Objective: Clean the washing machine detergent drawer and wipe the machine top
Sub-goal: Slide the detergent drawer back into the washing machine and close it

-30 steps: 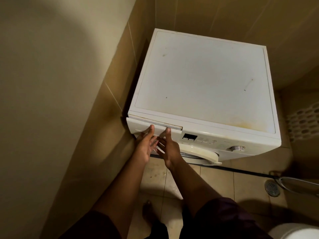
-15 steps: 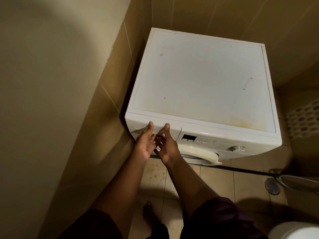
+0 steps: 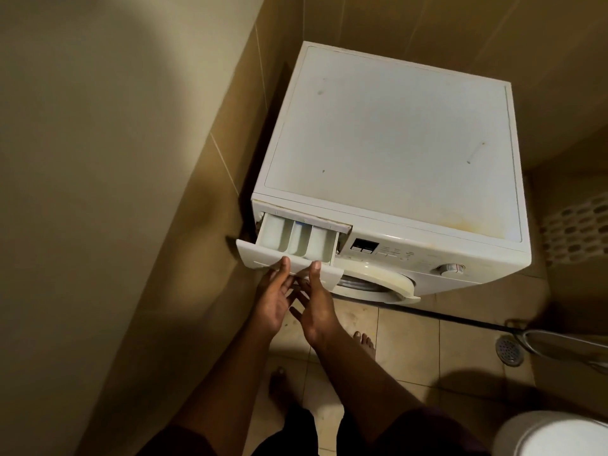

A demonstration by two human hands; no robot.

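Observation:
A white front-loading washing machine stands in the corner. Its flat top (image 3: pixel 394 136) carries small dark specks and a yellowish stain near the front right. At the machine's upper left, the detergent drawer (image 3: pixel 297 240) is pulled partly out and shows three pale compartments. My left hand (image 3: pixel 274 299) and my right hand (image 3: pixel 318 304) are side by side at the drawer's front panel. Each thumb lies on the panel's face, and the fingers reach under its lower edge and grip it.
A tiled wall (image 3: pixel 197 225) runs close along the machine's left side. The control dial (image 3: pixel 449 268) and round door (image 3: pixel 378 283) lie right of the drawer. A perforated basket (image 3: pixel 579 232), a hose (image 3: pixel 566 340), a floor drain (image 3: pixel 509 350) and a toilet (image 3: pixel 552 432) stand to the right.
The drawer, pushed flush half a second ago, now sticks out towards me with its compartments exposed. Both hands came back with its front panel.

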